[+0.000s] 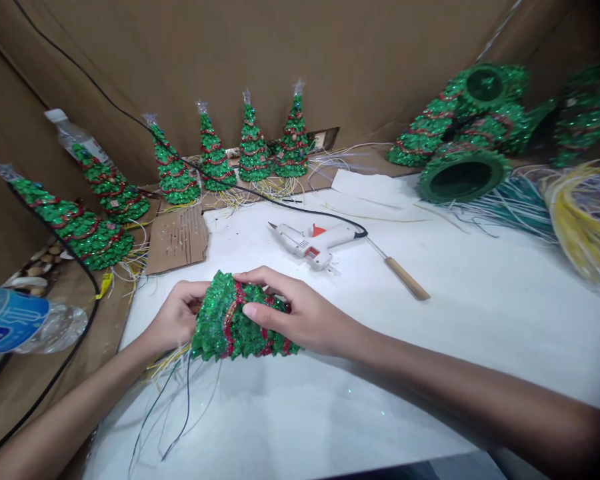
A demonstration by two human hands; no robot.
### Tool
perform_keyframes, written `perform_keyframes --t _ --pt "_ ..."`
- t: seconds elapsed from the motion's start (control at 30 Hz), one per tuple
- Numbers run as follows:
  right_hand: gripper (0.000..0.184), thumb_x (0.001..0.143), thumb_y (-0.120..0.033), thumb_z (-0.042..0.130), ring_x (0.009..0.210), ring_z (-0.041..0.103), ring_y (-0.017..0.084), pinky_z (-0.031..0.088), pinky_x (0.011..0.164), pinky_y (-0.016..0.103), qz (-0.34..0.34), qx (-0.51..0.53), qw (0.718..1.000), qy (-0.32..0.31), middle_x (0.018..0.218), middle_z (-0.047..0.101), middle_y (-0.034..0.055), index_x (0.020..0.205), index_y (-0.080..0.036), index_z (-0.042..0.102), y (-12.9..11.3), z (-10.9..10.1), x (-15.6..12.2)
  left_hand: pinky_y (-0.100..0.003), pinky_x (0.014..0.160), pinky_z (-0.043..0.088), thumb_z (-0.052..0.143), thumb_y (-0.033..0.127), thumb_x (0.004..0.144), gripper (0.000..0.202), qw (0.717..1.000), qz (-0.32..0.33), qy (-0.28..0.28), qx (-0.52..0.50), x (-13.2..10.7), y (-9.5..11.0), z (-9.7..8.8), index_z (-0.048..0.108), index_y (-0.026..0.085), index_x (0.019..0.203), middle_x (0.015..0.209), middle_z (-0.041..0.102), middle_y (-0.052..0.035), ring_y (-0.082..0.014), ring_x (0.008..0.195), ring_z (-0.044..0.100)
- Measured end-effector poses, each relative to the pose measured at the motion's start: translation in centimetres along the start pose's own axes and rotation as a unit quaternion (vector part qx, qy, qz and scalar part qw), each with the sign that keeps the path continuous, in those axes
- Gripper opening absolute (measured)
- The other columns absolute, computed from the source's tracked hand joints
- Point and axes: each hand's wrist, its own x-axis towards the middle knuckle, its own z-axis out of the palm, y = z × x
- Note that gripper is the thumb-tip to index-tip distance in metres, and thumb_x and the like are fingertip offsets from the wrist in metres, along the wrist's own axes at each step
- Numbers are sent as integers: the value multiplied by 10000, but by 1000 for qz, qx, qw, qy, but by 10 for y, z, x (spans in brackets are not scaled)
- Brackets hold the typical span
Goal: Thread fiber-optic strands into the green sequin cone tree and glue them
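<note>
A small glittery green Christmas tree [220, 320] with red garland lies on its side above the white work surface, its wide base facing left. My right hand [290, 310] is wrapped round its body, thumb on the near side. At the base, my left hand [180, 317] is curled closed, with its fingertips hidden behind the rim; what they hold there cannot be made out. Thin yellow, white and dark wires [187, 393] hang from the base below my left hand. Beyond my right hand lies a white glue gun [300, 243] with a red trigger.
A wooden-handled tool [407, 278] lies right of the glue gun. Several finished-looking trees [254, 150] line the back and left. More hollow trees [465, 177] and wire bundles [585, 213] sit at right. Black cable [75, 267] crosses the left side near a water bottle [27, 323].
</note>
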Motion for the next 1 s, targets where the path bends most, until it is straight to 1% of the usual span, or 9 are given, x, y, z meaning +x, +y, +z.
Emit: perform_keyframes --t 0.1,0.2,0.33,0.47,0.63,0.7,0.8,0.9,1.0 --pt "364 903 -380 539 1121 568 182 429 982 384 0 3 1000 -9 1241 600 49 1230 -223 519 -1 -1 0 -180 446 360 827 310 519 370 999 -24 19 15 -2 -3 -1 517 118 457 480 454 24 -83 495 396" --pt "363 920 -364 509 1129 561 194 429 981 406 25 20 999 -27 1257 592 59 1255 -227 491 -3 -2 1 -173 416 307 812 320 527 422 998 -57 15 -2 -3 -12 -4 455 123 418 449 376 40 -63 466 330" --pt "382 911 -359 526 1149 545 207 426 984 425 41 49 997 -42 1287 572 70 1267 -233 474 -6 -4 1 -177 409 243 764 373 592 470 994 -85 -37 -49 -3 -25 -8 421 122 392 426 318 46 -47 439 269" --pt "396 894 -387 553 1174 526 207 408 1002 429 52 53 996 -43 1296 564 64 1262 -258 480 -6 -3 0 -203 433 234 724 418 649 497 988 -97 -92 -78 -4 -28 -9 409 131 394 429 319 40 -59 448 273" --pt "429 886 -433 550 1150 535 206 402 1012 434 78 15 996 -39 1259 574 49 1283 -289 476 -7 0 -2 -226 446 189 678 457 699 524 985 -86 -109 -103 -5 -25 -7 382 145 400 424 300 41 -61 443 250" --pt "425 888 -430 546 1160 527 204 393 1023 431 84 3 996 -34 1262 567 46 1283 -292 474 -7 1 -3 -232 448 172 670 449 705 520 985 -77 -107 -108 -5 -25 -6 377 147 401 424 293 39 -61 442 242" --pt "421 891 -439 535 1141 540 208 418 996 427 91 8 995 -35 1280 554 51 1277 -287 467 -8 3 -4 -235 445 179 655 421 710 494 985 -68 -98 -122 -6 -24 -4 383 150 399 425 320 31 -66 443 252" --pt "428 903 -451 512 1136 544 210 434 973 422 99 11 994 -40 1305 537 54 1295 -292 445 -9 4 -5 -232 439 179 635 339 721 471 985 -69 -92 -129 -5 -24 -4 361 155 385 421 314 31 -64 435 254" --pt "423 912 -454 500 1188 509 205 401 1011 420 103 -2 994 -43 1345 505 38 1304 -309 435 -10 3 -5 -219 426 171 650 264 695 440 984 -84 -92 -127 -4 -22 -3 365 152 379 420 295 40 -55 429 241"
